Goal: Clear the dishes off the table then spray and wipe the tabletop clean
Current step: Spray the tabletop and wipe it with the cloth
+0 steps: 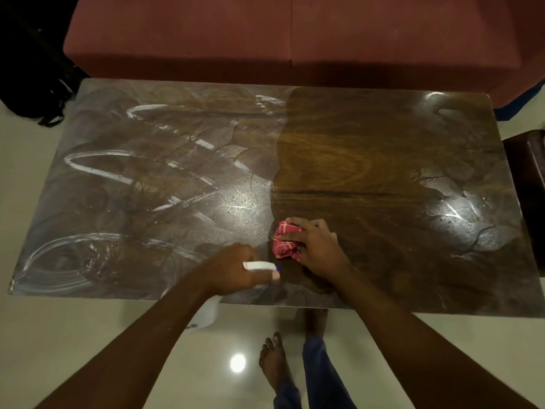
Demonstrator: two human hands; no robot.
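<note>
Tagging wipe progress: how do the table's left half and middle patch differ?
The left half is hazy grey with white streaks; the middle patch shows clear brown grain. The left half is wider than the middle patch. Both are glossy wood.

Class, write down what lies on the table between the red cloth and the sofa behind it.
Nothing but bare tabletop, a darker, streak-free strip running from the red cloth to the sofa; the head view shows it.

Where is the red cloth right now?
In the head view, the cloth is bunched under the right hand near the front edge of the table, right of the left hand gripping the bottle.
</note>
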